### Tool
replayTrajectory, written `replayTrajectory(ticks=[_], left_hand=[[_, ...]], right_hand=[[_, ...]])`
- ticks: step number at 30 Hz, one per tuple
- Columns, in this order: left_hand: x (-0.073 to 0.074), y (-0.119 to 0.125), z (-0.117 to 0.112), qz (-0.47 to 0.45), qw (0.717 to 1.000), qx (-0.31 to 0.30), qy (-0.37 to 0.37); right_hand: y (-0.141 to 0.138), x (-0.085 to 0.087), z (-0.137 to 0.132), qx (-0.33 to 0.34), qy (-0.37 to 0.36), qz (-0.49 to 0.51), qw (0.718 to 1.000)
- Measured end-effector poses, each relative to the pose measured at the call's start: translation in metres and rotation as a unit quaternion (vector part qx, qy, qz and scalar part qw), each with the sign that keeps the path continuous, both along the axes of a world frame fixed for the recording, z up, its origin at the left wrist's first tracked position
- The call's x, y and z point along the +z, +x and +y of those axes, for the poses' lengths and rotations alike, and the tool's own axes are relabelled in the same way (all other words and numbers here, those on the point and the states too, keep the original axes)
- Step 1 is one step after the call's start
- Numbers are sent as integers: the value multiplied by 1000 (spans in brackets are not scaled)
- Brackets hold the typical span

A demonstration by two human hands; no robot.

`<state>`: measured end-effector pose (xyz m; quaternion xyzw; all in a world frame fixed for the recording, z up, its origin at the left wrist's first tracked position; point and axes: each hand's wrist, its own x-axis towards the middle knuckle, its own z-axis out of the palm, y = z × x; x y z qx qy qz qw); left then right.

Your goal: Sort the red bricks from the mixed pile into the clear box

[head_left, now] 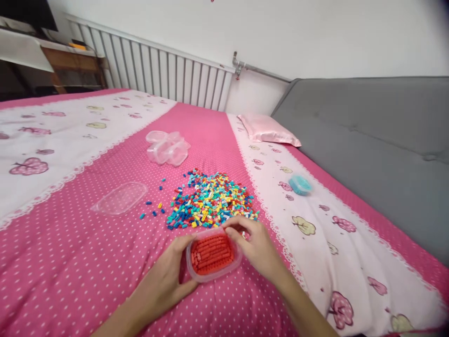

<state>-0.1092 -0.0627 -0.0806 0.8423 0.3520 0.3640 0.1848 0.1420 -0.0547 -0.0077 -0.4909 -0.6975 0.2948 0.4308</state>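
A clear plastic container [237, 256] is tipped toward me, with red building bricks [212, 252] packed in rows inside. My left hand [175, 267] grips its left side, thumb and fingers wrapped around the rim. At the container's upper right corner, my right hand [250, 241] has its thumb and index finger brought close together; whatever they pinch, if anything, is too small to make out. Just beyond both hands lies a heap of small multicoloured bricks [213, 199] in blue, yellow, red, teal and white.
Left of the heap lies a clear lid [121, 199]. Farther back are several stacked clear containers [167, 149]. A container with turquoise contents [300, 185] sits on the right of the bedspread [196, 124]. A pink pillow [268, 128] rests near the grey headboard [368, 140].
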Motion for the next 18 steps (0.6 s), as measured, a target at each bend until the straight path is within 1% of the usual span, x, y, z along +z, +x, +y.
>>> replayTrajectory(ticks=[2,4,6,9,12,15,18], left_hand=[[0,0,-2,2,1000,-1,-9],[0,1,-3,6,1000,-2,-15],[0,1,-4,3,1000,-3,-16],[1,3,-5,-12,1000,-12,-18],[1,4,-6,-21,999,-25,-19],[0,4,-7,-20,999,-27,-27],[-1,4,-7,-31,999,-32,-31]], right_hand=[[-3,7,-1,34,2,-45,998],[-6,12,-1,43,-3,-75,996],[-10,12,-3,45,-14,-93,995],[-17,7,-7,49,-23,-112,992],[-21,0,-12,46,-32,-104,993],[-19,-6,-14,25,-38,-91,995],[-18,-9,-15,3,-40,-110,993]])
